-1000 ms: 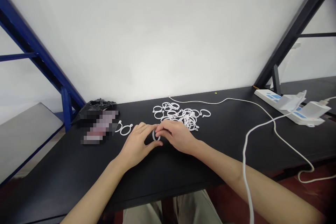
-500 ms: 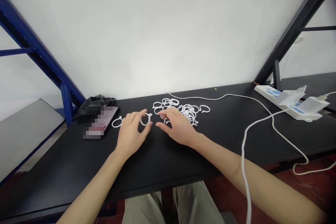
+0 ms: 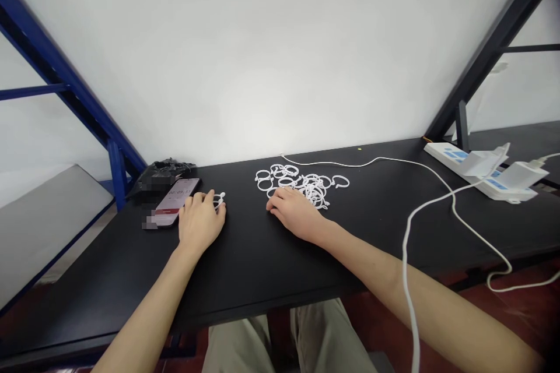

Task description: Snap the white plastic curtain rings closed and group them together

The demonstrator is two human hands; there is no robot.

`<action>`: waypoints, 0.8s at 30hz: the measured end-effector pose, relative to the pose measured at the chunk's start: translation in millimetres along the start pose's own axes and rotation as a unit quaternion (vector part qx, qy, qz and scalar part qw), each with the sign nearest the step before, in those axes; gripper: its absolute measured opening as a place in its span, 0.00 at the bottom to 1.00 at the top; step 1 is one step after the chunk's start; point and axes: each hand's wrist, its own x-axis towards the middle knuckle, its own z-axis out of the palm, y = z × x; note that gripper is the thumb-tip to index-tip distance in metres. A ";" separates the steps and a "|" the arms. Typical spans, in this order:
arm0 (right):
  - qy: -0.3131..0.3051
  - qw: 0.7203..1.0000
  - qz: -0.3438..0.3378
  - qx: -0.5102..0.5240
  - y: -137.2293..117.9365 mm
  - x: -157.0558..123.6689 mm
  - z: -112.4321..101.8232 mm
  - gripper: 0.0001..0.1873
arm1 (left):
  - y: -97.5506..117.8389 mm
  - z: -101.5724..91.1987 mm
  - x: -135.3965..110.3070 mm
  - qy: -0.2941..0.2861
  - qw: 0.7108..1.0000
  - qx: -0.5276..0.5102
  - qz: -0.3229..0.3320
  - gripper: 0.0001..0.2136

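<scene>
Beside the phone, my left hand (image 3: 201, 218) is closed at table level around a white shower curtain ring (image 3: 219, 199), a plastic loop with a knob showing past the fingertips. The other ring that lay here is hidden or overlapped by it. My right hand (image 3: 295, 213) rests at the near left edge of a loose pile of such rings (image 3: 312, 186). Its fingers are curled together and point down; what sits between them, if anything, is hidden.
A phone (image 3: 179, 195) showing a timer lies left of my left hand, in front of a black plastic bag (image 3: 164, 172). On the right is a white power strip (image 3: 481, 172) with plugged-in adapters. A white cable (image 3: 409, 233) hangs across my right forearm.
My left hand has carried its ring leftward and down to where the single ring lay. My right hand has stayed by the pile, its parted thumb and fingers now closed.
</scene>
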 end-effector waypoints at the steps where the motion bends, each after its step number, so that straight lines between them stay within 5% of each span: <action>1: 0.000 1.000 0.000 0.010 0.5 -0.1 0.1 0.08 | 0.7 -1.0 0.2 -0.004 1.000 -0.001 -0.008 0.25; 7: 0.008 0.998 -0.025 0.055 0.7 -0.8 -4.8 0.11 | 5.7 -7.9 -0.2 -0.016 0.999 -0.005 -0.052 0.26; 11: 0.045 0.995 -0.042 0.082 -1.1 -0.3 -8.6 0.13 | 6.7 -6.7 -0.7 0.028 0.999 -0.027 -0.034 0.25; 16: 0.099 0.984 -0.027 0.142 -4.1 -0.2 -9.4 0.12 | 17.1 -6.6 -4.6 0.098 0.975 -0.155 0.129 0.22; 20: 0.131 0.972 -0.032 0.195 -8.2 -0.3 -10.3 0.12 | 28.7 -8.5 -10.2 0.064 0.935 -0.234 0.260 0.19; 24: 0.153 0.961 -0.058 0.224 -12.8 0.1 -11.8 0.11 | 31.8 -8.1 -12.2 0.033 0.921 -0.250 0.298 0.12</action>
